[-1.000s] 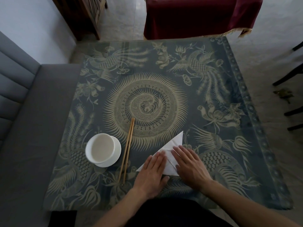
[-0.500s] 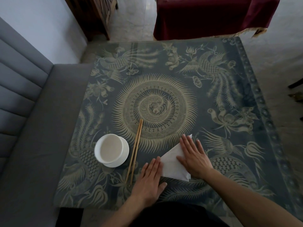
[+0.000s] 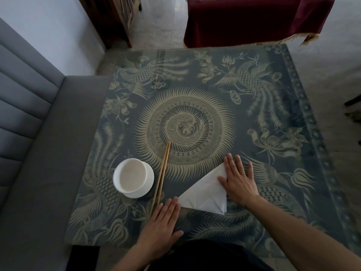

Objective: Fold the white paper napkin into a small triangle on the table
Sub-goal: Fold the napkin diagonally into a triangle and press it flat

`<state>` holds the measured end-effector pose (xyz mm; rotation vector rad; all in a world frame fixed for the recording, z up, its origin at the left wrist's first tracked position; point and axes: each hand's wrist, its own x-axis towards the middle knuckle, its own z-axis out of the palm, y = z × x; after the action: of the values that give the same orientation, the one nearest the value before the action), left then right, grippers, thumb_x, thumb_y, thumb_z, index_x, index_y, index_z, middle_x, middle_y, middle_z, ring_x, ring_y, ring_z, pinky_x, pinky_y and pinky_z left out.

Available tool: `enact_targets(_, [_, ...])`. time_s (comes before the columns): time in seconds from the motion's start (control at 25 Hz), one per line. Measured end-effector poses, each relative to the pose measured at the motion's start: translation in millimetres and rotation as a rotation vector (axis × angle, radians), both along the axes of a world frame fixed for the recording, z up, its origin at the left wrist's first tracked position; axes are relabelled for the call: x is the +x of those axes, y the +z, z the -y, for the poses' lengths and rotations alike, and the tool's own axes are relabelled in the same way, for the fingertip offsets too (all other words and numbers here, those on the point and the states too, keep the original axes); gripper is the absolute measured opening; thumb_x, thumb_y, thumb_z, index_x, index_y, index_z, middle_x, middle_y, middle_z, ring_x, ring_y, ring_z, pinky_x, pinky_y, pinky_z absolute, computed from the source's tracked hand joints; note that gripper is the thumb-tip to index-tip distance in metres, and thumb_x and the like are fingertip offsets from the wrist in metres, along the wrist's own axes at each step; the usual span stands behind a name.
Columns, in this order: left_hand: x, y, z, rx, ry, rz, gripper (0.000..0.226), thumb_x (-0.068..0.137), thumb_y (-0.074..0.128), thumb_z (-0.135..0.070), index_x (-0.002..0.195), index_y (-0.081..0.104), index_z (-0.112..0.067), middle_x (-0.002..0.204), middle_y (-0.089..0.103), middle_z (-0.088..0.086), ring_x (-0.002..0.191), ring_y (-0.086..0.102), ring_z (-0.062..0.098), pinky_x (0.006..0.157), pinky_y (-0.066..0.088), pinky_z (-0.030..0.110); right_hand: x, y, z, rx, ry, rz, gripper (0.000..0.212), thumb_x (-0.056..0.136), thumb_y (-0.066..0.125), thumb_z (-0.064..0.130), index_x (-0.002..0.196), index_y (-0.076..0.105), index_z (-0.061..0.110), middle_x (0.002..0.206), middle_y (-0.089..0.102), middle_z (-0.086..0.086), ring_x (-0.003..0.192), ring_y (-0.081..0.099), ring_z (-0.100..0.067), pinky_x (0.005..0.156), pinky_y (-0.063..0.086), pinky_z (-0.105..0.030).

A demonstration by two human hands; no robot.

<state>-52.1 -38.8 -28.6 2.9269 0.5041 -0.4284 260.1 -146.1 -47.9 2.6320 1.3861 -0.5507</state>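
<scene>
White paper napkin (image 3: 205, 194), folded into a triangle, lies flat on the near right part of the table (image 3: 224, 106). The right hand (image 3: 237, 179) rests palm down with fingers spread over the napkin's upper right corner, pressing and not grasping. The left hand (image 3: 162, 223) lies flat and open on the tabletop, fingertips just beside the napkin's left point. A pair of wooden chopsticks (image 3: 161, 176) lies left of the napkin; farther left a white bowl (image 3: 133, 177) stands on a white saucer (image 3: 145, 189). A grey sofa (image 3: 39, 153) adjoins the table's left edge.
</scene>
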Motion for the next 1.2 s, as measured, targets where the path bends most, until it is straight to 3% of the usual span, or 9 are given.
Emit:
enact_targets(0.12, [-3.3,7.0,-2.4,-0.011,-0.032,0.012,0.075,0.092,0.043,-0.055,0.146,0.037,-0.003,0.156,0.029,0.015,0.145,0.021,0.028,0.112,0.013,0.039,-4.9,8.5,1.7,0.057,-0.003,0.008,0.077,0.095,0.004,0.062,0.151,-0.02,0.014,0.159,-0.024,-0.002,0.143,-0.029,-0.021,0.115,-0.016,-0.052])
enact_targets(0.2, [12.3,11.1,-2.8,-0.036,-0.029,0.06,0.073,0.094,0.042,-0.051,0.149,0.031,-0.004,0.158,0.024,0.013,0.146,0.021,0.025,0.113,0.013,0.038,-20.3,15.4,4.8,0.142,0.119,0.024,0.076,0.098,0.015,0.057,0.153,-0.01,0.011,0.161,-0.015,-0.006,0.146,-0.02,-0.022,0.117,-0.009,-0.05])
enact_targets(0.32, [63.1,12.0,-4.2,-0.062,-0.075,0.112,0.067,0.1,0.034,-0.046,0.152,0.021,-0.005,0.161,0.014,0.01,0.148,0.011,0.024,0.114,0.01,0.038,-51.8,17.9,8.9,0.169,0.265,-0.004,0.075,0.098,0.022,0.053,0.154,0.003,0.006,0.162,-0.005,-0.01,0.149,-0.006,-0.026,0.116,-0.001,-0.047])
enact_targets(0.52, [109.7,-0.4,-16.9,-0.082,-0.227,-0.015,0.063,0.104,0.017,-0.047,0.153,-0.008,-0.017,0.162,-0.011,0.0,0.146,-0.017,0.012,0.12,-0.007,0.037,-70.2,16.2,22.3,0.106,0.079,0.0,0.077,0.097,0.017,0.055,0.151,0.013,0.0,0.159,0.004,-0.016,0.147,0.004,-0.032,0.115,0.006,-0.051])
enact_targets(0.6, [100.8,-4.6,-21.9,-0.082,-0.232,-0.036,0.065,0.103,0.02,-0.049,0.155,-0.004,-0.018,0.163,-0.009,-0.001,0.146,-0.016,0.013,0.12,-0.007,0.04,-61.4,12.6,27.7,0.099,0.127,-0.005,0.08,0.095,0.022,0.058,0.152,0.014,0.003,0.16,0.008,-0.013,0.147,0.008,-0.031,0.114,0.006,-0.051])
enact_targets(0.76, [68.5,-3.0,-25.0,-0.072,-0.207,-0.014,0.067,0.101,0.029,-0.049,0.155,0.012,-0.012,0.163,0.005,0.004,0.149,0.003,0.021,0.115,0.005,0.043,-34.1,7.2,30.2,0.066,0.295,-0.014,0.083,0.095,0.021,0.065,0.154,0.003,0.01,0.162,-0.003,-0.006,0.149,-0.001,-0.028,0.114,0.0,-0.054])
enact_targets(0.92, [48.2,-4.1,-24.3,-0.064,-0.159,0.002,0.069,0.101,0.029,-0.052,0.154,0.015,-0.01,0.163,0.01,0.007,0.149,0.007,0.024,0.113,0.009,0.045,-16.7,9.9,27.1,0.046,0.377,-0.008,0.085,0.094,0.011,0.07,0.153,-0.01,0.012,0.162,-0.014,-0.006,0.147,-0.018,-0.022,0.116,-0.005,-0.054])
enact_targets(1.2, [104.3,-15.2,-12.7,-0.095,-0.185,0.03,0.068,0.102,0.015,-0.053,0.154,-0.001,-0.011,0.163,-0.006,0.004,0.148,-0.013,0.016,0.117,0.0,0.04,-71.6,5.0,23.0,0.126,0.269,-0.019,0.077,0.096,0.032,0.053,0.151,0.02,0.001,0.16,0.012,-0.017,0.148,0.006,-0.032,0.114,0.009,-0.05])
